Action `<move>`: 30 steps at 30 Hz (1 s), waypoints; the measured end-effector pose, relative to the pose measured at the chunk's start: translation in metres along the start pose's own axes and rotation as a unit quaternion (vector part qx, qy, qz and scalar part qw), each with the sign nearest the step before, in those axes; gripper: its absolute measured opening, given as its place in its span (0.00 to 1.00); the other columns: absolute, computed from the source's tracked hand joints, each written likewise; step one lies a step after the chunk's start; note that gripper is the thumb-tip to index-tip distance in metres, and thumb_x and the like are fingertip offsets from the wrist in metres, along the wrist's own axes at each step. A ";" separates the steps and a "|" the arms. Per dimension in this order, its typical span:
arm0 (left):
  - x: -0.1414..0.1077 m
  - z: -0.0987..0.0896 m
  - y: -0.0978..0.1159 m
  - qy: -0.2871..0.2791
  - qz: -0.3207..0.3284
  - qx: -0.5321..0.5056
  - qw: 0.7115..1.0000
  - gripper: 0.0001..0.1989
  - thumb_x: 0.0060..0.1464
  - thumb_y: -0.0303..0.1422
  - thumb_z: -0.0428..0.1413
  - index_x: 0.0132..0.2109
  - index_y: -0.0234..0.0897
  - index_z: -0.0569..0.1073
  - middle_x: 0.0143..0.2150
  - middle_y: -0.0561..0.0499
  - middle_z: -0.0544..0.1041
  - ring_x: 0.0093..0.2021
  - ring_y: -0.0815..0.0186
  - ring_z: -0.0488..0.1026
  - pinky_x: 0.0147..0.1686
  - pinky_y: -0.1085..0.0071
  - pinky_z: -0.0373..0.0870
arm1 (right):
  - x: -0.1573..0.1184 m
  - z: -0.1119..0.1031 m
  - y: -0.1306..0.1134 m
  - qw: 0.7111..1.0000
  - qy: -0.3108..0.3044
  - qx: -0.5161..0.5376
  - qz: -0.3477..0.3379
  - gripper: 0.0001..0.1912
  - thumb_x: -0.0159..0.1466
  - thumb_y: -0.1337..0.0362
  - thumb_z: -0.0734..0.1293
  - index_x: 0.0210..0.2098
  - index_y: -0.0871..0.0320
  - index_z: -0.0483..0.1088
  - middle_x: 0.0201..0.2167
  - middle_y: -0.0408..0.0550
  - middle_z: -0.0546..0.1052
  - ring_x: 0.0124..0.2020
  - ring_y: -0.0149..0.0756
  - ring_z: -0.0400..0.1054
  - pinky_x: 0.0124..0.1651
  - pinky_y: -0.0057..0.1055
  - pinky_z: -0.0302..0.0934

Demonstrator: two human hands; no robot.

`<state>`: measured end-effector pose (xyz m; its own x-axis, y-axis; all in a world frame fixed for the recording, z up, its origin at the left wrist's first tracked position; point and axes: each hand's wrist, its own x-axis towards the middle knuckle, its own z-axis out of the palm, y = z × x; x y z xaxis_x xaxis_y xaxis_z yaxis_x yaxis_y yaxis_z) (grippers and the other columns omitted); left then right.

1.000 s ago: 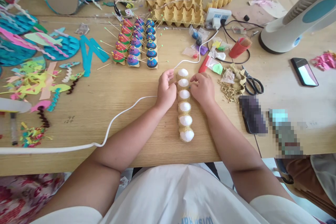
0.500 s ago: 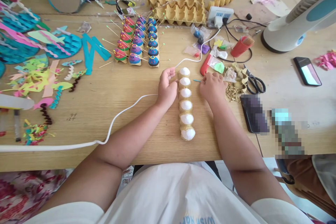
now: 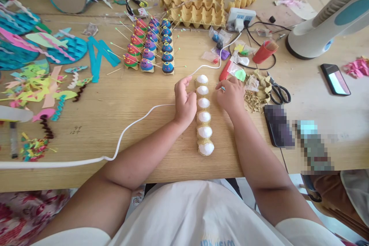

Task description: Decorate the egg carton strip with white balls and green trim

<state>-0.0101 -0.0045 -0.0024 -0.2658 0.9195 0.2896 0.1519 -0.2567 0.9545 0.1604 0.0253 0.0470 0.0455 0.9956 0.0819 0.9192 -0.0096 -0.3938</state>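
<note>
A strip of egg carton (image 3: 204, 116) with several white-topped bumps lies lengthwise on the wooden table (image 3: 150, 142). My left hand (image 3: 185, 102) rests against its left side near the far end, fingers curved and apart, holding nothing visible. To the right of the strip, my right hand (image 3: 230, 94) is closed, palm down, its fingertips round a small blue piece that is mostly hidden. Green clay in a bag (image 3: 240, 75) and a red object (image 3: 225, 70) lie just beyond that hand.
Painted carton caterpillars (image 3: 148, 55) stand beyond the hands. On the right are scissors (image 3: 279, 91), phones (image 3: 278, 125), a red cup (image 3: 265, 52) and a fan (image 3: 319, 27). A white cord (image 3: 123, 132) crosses the left side; paper scraps (image 3: 43, 92) lie farther left.
My right hand has moved slightly left toward the strip, and its fingers have closed on the small blue piece that lay on the table. My left hand has barely shifted.
</note>
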 end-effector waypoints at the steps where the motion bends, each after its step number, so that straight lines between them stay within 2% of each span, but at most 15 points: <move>1: -0.001 0.000 0.001 0.006 0.007 0.005 1.000 0.21 0.61 0.33 0.57 0.60 0.46 0.67 0.63 0.44 0.70 0.64 0.54 0.69 0.71 0.51 0.62 | -0.001 -0.001 -0.002 1.000 -0.013 -0.002 -0.007 0.13 0.62 0.69 0.63 0.37 0.54 0.81 0.51 0.59 0.75 0.58 0.60 0.64 0.58 0.57 0.61; 4: -0.003 0.000 0.003 -0.003 -0.009 -0.006 1.000 0.20 0.65 0.36 0.55 0.62 0.44 0.67 0.65 0.42 0.69 0.60 0.55 0.71 0.68 0.51 0.67 | -0.003 0.001 -0.007 0.999 -0.042 0.002 -0.030 0.14 0.61 0.70 0.64 0.32 0.53 0.82 0.48 0.56 0.77 0.57 0.59 0.65 0.58 0.56 0.60; 7: -0.004 0.001 0.002 -0.018 -0.028 -0.033 0.999 0.19 0.69 0.43 0.54 0.63 0.45 0.67 0.67 0.42 0.68 0.62 0.56 0.71 0.68 0.52 0.67 | -0.003 0.007 -0.007 0.997 -0.042 0.029 -0.056 0.16 0.62 0.71 0.62 0.33 0.53 0.83 0.46 0.55 0.79 0.55 0.54 0.68 0.58 0.52 0.61; 10: -0.002 0.002 0.001 -0.019 -0.044 -0.057 0.997 0.23 0.70 0.51 0.52 0.65 0.47 0.67 0.69 0.42 0.66 0.66 0.55 0.69 0.68 0.54 0.69 | -0.003 0.012 -0.005 0.996 -0.029 0.047 -0.065 0.19 0.62 0.71 0.60 0.38 0.54 0.83 0.47 0.54 0.79 0.54 0.53 0.69 0.58 0.50 0.62; 15: 0.003 0.004 0.001 -0.019 -0.088 -0.108 0.990 0.30 0.67 0.59 0.50 0.65 0.47 0.66 0.69 0.40 0.64 0.68 0.52 0.68 0.59 0.58 0.77 | 0.000 0.015 -0.002 0.996 -0.040 0.051 -0.061 0.22 0.62 0.72 0.60 0.46 0.54 0.83 0.50 0.56 0.80 0.56 0.54 0.69 0.60 0.51 0.62; 21: 0.007 0.006 -0.001 -0.002 -0.120 -0.140 0.983 0.25 0.68 0.55 0.51 0.62 0.47 0.66 0.67 0.42 0.67 0.69 0.55 0.68 0.63 0.58 0.74 | 0.001 0.015 -0.001 0.996 -0.051 0.050 -0.053 0.25 0.63 0.72 0.60 0.54 0.52 0.81 0.53 0.56 0.79 0.58 0.54 0.69 0.61 0.51 0.62; 26: 0.008 0.008 0.000 -0.001 -0.138 -0.160 0.977 0.22 0.70 0.51 0.50 0.62 0.45 0.66 0.70 0.41 0.66 0.71 0.56 0.67 0.64 0.58 0.73 | -0.001 0.012 -0.005 0.996 -0.064 0.025 -0.053 0.27 0.65 0.71 0.59 0.58 0.51 0.78 0.56 0.56 0.78 0.60 0.56 0.66 0.62 0.53 0.62; 30: 0.013 0.007 -0.007 0.007 -0.125 -0.138 0.982 0.22 0.71 0.52 0.48 0.63 0.47 0.67 0.70 0.42 0.68 0.71 0.58 0.67 0.64 0.60 0.73 | 0.000 0.014 -0.005 0.997 -0.054 0.016 -0.056 0.27 0.65 0.71 0.59 0.58 0.51 0.78 0.56 0.58 0.78 0.59 0.57 0.66 0.61 0.54 0.62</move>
<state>-0.0083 0.0111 -0.0060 -0.2761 0.9602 0.0428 -0.1841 -0.0966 0.9782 0.1505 0.0262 0.0358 -0.0999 0.9946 0.0291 0.9032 0.1029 -0.4166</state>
